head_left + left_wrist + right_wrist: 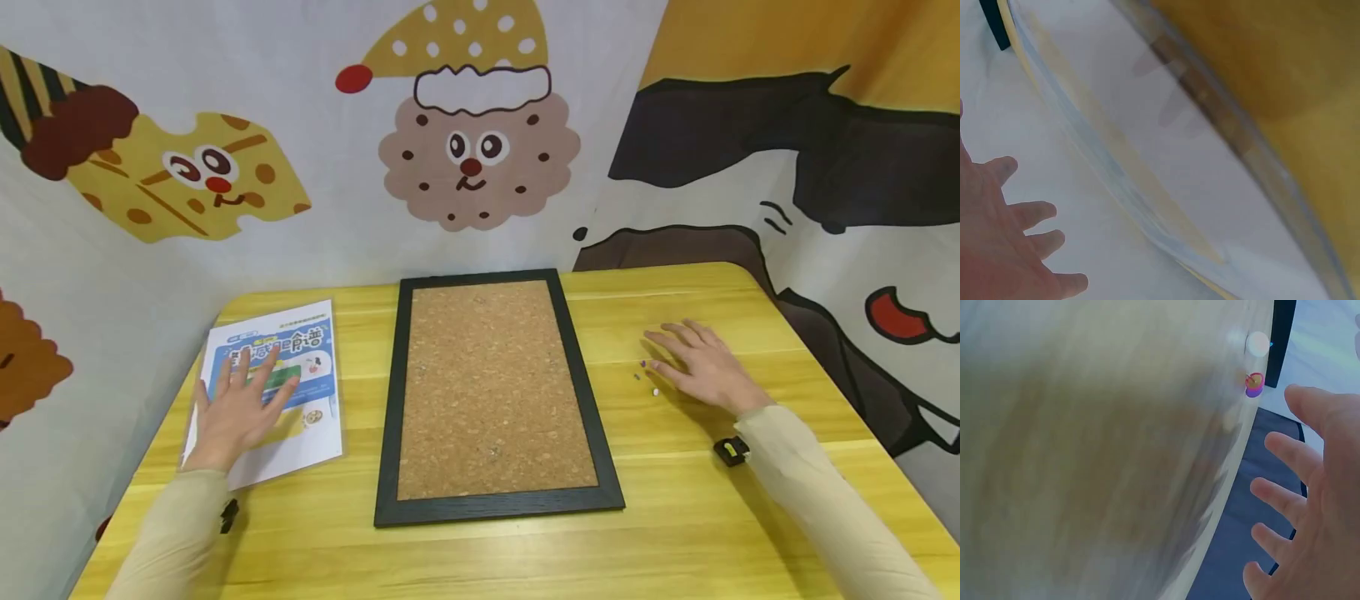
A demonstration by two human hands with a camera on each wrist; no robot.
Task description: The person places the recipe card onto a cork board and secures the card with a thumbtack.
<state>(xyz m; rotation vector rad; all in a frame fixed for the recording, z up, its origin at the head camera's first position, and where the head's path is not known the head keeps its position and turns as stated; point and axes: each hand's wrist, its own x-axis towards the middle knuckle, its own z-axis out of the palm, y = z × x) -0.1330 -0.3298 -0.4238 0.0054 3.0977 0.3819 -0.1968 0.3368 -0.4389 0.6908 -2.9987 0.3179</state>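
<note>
My left hand point(235, 414) is spread with straight fingers over a printed sheet point(322, 446) with a glossy, see-through edge; whether it touches the sheet I cannot tell. Blue and yellow print with large Chinese characters covers much of that page. On the right, my other hand point(708, 367) hovers at the table with its fingers apart, holding nothing. By its thumb lie several tiny pieces, among them a white one point(655, 392) and a purple one point(642, 363). The right wrist view shows a round white piece point(1258, 344) and a pink-and-purple one point(1254, 384), too blurred to identify.
Between the hands a black-framed cork board point(491, 400) lies flat, with small shiny spots near the middle of each side. It rests on a yellow wood-grain table point(495, 554). A white cloth point(322, 108) with cartoon figures hangs behind and around the table.
</note>
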